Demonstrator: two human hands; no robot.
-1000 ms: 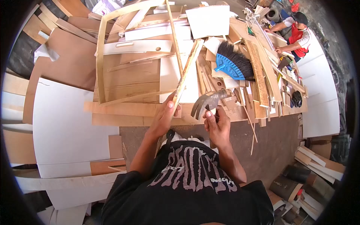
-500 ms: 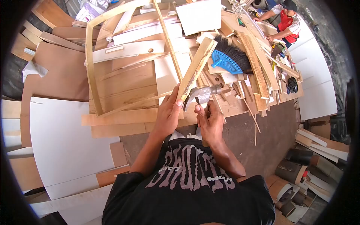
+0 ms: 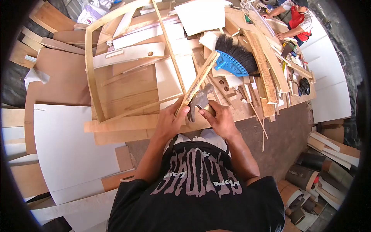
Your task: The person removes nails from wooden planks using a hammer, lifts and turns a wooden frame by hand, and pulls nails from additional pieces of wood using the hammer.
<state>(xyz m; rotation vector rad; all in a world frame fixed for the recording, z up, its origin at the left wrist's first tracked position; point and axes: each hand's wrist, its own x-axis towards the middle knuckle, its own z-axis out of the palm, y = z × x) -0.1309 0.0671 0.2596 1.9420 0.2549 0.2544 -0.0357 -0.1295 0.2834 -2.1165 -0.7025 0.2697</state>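
My left hand (image 3: 169, 120) is closed around the lower end of a wood strip (image 3: 202, 73), which tilts up and away to the right. In my right hand (image 3: 222, 119) is a claw hammer (image 3: 202, 98), gripped close below its head. The hammer's claw is at the strip's edge, just beside my left thumb; whether it catches on a nail or staple is too small to tell. Beyond the strip's far end lies a blue brush head (image 3: 232, 65) with black bristles. A wooden frame (image 3: 90, 69) stands on the worktable to the left of my hands.
The worktable (image 3: 147, 133) carries many boards, strips and a white panel (image 3: 201, 16). Another person (image 3: 297, 21) in red and white works at the far right. A large white sheet (image 3: 73, 143) lies at left; offcuts (image 3: 332, 149) are piled at lower right.
The hammer head has turned and dropped, its claw swinging downward along the strip. The strip has rolled to show a narrower side. Both hands have shifted slightly.
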